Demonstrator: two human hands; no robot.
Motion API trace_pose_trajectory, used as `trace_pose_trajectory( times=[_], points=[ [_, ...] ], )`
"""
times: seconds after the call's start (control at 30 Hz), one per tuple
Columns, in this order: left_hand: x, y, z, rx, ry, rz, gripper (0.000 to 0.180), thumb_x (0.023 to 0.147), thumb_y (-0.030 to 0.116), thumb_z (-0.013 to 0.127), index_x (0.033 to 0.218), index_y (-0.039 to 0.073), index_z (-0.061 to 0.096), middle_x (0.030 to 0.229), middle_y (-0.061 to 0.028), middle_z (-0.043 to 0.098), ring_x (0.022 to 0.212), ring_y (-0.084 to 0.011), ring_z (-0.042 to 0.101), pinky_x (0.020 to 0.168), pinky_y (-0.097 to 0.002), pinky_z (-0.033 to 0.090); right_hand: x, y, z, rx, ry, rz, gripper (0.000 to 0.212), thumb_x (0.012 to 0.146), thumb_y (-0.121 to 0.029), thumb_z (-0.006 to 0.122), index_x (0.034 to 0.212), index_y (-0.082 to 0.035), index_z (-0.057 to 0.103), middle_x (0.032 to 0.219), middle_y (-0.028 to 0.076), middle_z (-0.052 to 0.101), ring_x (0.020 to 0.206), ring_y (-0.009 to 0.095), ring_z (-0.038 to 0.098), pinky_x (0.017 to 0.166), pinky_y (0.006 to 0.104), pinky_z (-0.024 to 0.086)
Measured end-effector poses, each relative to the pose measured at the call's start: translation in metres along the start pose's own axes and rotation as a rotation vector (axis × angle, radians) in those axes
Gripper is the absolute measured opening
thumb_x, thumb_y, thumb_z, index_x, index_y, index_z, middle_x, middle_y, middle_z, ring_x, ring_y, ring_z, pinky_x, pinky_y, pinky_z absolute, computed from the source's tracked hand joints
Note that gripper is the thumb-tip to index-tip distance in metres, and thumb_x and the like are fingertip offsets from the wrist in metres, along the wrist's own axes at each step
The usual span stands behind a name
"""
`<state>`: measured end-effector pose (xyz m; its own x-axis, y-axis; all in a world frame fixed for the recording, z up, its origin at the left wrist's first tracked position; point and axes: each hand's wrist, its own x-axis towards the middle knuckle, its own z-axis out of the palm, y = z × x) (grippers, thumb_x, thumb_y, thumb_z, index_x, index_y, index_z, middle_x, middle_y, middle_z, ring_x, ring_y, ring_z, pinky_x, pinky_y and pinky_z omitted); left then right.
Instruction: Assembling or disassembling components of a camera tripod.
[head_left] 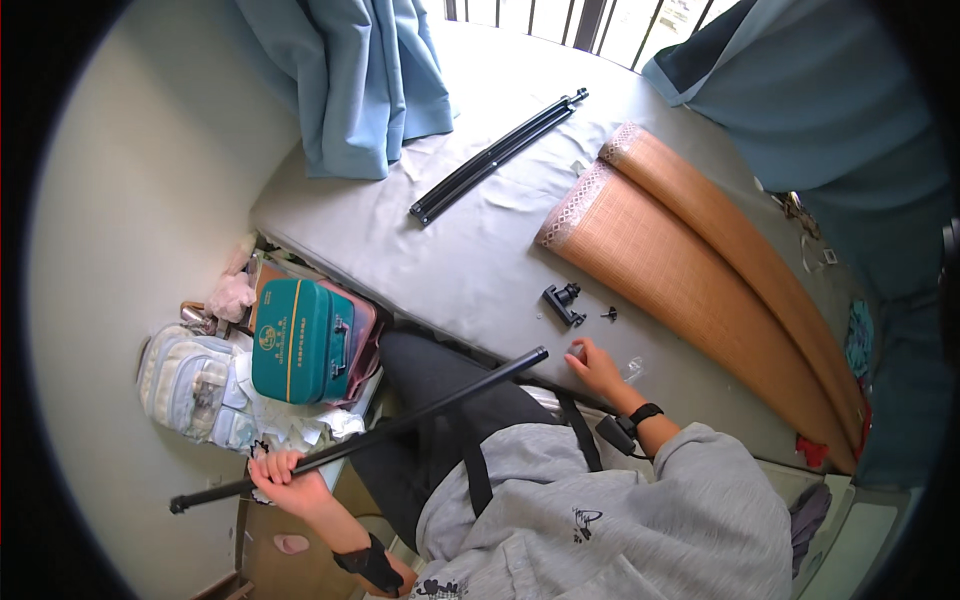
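My left hand point(287, 482) is wrapped round a long black pole point(440, 403) near its lower left end. The pole slants across my lap, its far end close to the bed's edge. My right hand point(597, 371) rests at the bed's edge just right of that end, fingers drawn together round something small and greyish that I cannot make out. Beyond it on the bed lie a black bracket-like mount point(566, 305) and a small black knob screw point(610, 314). A scrap of clear plastic point(633, 368) sits beside the right hand.
A folded black tripod point(495, 160) lies farther back on the grey bed sheet point(440, 265). A folded woven mat point(680, 240) covers the bed's right side. At left stand a green case point(290, 340) and a pale backpack point(195, 385). Blue curtains point(365, 90) hang behind.
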<state>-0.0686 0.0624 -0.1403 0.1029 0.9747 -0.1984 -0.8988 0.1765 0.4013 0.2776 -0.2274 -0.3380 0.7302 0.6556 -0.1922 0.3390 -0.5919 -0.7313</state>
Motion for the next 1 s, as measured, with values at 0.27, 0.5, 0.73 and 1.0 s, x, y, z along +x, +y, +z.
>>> trace_pose_trajectory(
  times=[0.27, 0.5, 0.73, 1.0],
  points=[
    [-0.013, 0.025, -0.039, -0.007, 0.187, -0.005, 0.028, 0.084, 0.014, 0.045, 0.06, 0.013, 0.031, 0.048, 0.0037, 0.03, 0.041, -0.0064, 0.029, 0.044, -0.0208, 0.027, 0.034, -0.031, 0.001, -0.119, 0.103, 0.128, 0.046, 0.078, -0.023, 0.056, 0.116, -0.009, 0.035, 0.067, 0.015, 0.057, 0.062, 0.033, 0.055, 0.053, 0.0397, 0.042],
    [-0.018, 0.021, -0.053, 0.009, 0.247, 0.008, 0.03, 0.084, 0.014, 0.045, 0.058, 0.013, 0.03, 0.049, 0.0037, 0.03, 0.041, -0.007, 0.029, 0.046, -0.0222, 0.028, 0.057, -0.026, 0.003, -0.075, 0.135, 0.097, 0.026, 0.079, -0.023, 0.054, 0.101, -0.011, 0.048, 0.074, 0.016, 0.059, 0.068, 0.036, 0.056, 0.055, 0.0415, 0.042],
    [-0.016, 0.012, -0.043, 0.014, 0.281, -0.033, 0.03, 0.084, 0.014, 0.044, 0.058, 0.013, 0.03, 0.05, 0.0039, 0.03, 0.042, -0.0068, 0.028, 0.048, -0.0217, 0.028, 0.025, 0.008, -0.027, -0.02, 0.551, 0.136, 0.027, 0.082, -0.023, 0.05, 0.106, -0.014, 0.045, 0.074, 0.014, 0.057, 0.064, 0.03, 0.056, 0.056, 0.0394, 0.042],
    [-0.011, -0.003, -0.033, -0.039, 0.252, -0.082, 0.029, 0.084, 0.014, 0.044, 0.058, 0.013, 0.031, 0.051, 0.0036, 0.031, 0.044, -0.0071, 0.029, 0.048, -0.0218, 0.028, 0.01, 0.032, -0.032, 0.254, 0.718, 0.179, 0.03, 0.081, -0.012, 0.05, 0.11, -0.01, 0.043, 0.057, 0.0, 0.037, 0.051, 0.01, 0.038, 0.049, 0.0243, 0.035]
  ],
)
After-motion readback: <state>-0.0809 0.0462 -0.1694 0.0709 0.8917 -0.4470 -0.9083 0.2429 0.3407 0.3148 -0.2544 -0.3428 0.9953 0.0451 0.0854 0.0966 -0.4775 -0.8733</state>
